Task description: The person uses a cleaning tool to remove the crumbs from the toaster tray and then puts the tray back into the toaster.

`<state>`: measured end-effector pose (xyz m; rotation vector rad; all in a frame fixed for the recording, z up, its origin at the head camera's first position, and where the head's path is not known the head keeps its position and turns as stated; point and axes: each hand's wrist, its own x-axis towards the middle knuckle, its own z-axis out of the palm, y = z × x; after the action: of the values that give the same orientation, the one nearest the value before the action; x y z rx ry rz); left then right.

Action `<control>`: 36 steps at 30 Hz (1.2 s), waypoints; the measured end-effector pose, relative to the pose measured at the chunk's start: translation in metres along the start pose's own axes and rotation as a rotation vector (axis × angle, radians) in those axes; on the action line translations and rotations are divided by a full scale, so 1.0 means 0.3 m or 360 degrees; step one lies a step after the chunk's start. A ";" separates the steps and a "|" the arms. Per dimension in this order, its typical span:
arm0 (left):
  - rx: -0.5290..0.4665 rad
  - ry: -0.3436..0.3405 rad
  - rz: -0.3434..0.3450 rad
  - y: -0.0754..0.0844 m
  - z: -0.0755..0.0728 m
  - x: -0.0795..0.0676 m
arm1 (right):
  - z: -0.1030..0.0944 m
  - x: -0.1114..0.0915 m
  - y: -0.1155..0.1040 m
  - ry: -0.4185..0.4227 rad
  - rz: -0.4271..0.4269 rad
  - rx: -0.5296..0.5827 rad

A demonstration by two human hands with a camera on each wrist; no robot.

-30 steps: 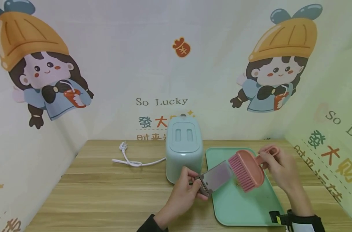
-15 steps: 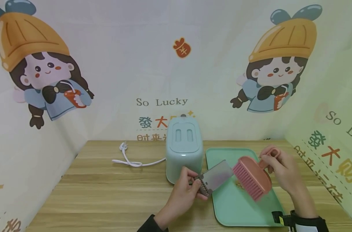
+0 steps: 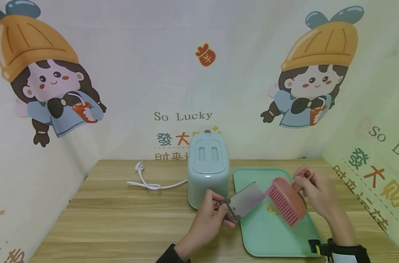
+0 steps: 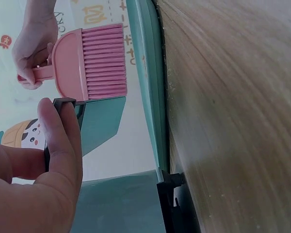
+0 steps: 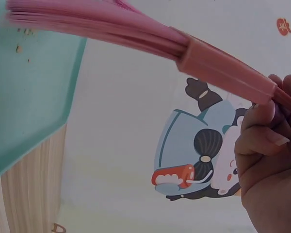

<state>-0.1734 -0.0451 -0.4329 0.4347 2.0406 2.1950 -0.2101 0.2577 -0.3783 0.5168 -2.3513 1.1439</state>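
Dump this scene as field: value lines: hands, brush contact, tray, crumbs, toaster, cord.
left hand: holds metal plate
right hand: holds pink brush
contact: bristles beside plate's far end; touching or not unclear
green tray: on table, right of toaster in head view
crumbs: on green tray
toaster: upright, just beyond left hand
cord: white, left of toaster; plug loose on table

Can't identify the bits (image 3: 271, 209) on the tray (image 3: 284, 243) — too small. Can't see the metal plate (image 3: 246, 201) whole beneath the left hand (image 3: 208, 216). In the right wrist view, can't follow the brush (image 5: 228, 73) handle beyond the edge — or sharply see its bristle tips (image 5: 26, 17).
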 end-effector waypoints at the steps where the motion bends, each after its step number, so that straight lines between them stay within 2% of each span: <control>1: -0.0001 0.0000 -0.0002 0.000 0.000 0.000 | -0.003 -0.001 -0.001 0.0033 0.0013 -0.0019; 5: -0.0004 0.0002 -0.0006 -0.002 0.001 -0.002 | -0.007 0.000 -0.008 0.0128 0.0010 0.0056; 9: -0.0007 -0.0003 -0.0009 -0.001 0.001 -0.002 | 0.001 0.004 -0.009 0.0077 -0.0043 0.0141; 14: -0.0012 0.0004 -0.0013 0.002 -0.002 -0.004 | 0.007 0.003 -0.003 -0.0019 -0.0062 0.0067; 22: 0.0004 -0.0010 -0.0017 0.007 0.000 -0.003 | -0.010 -0.002 -0.004 0.0098 -0.0037 0.0027; 27: 0.0021 -0.0011 0.0004 0.003 -0.003 -0.002 | 0.000 0.004 0.001 0.0001 -0.0100 0.0016; 30: 0.0027 -0.0013 0.0007 0.001 -0.005 -0.002 | -0.001 0.002 0.006 -0.0044 -0.0084 0.0063; 33: 0.0030 -0.0020 -0.0001 -0.001 -0.007 -0.002 | -0.013 -0.004 0.008 -0.0009 -0.0061 0.0138; 36: 0.0032 -0.0026 -0.0002 -0.002 -0.007 -0.001 | -0.032 -0.006 0.009 0.0105 -0.0075 0.0128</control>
<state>-0.1738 -0.0471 -0.4337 0.4516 2.0558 2.1644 -0.2077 0.2671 -0.3757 0.5514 -2.2330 1.2189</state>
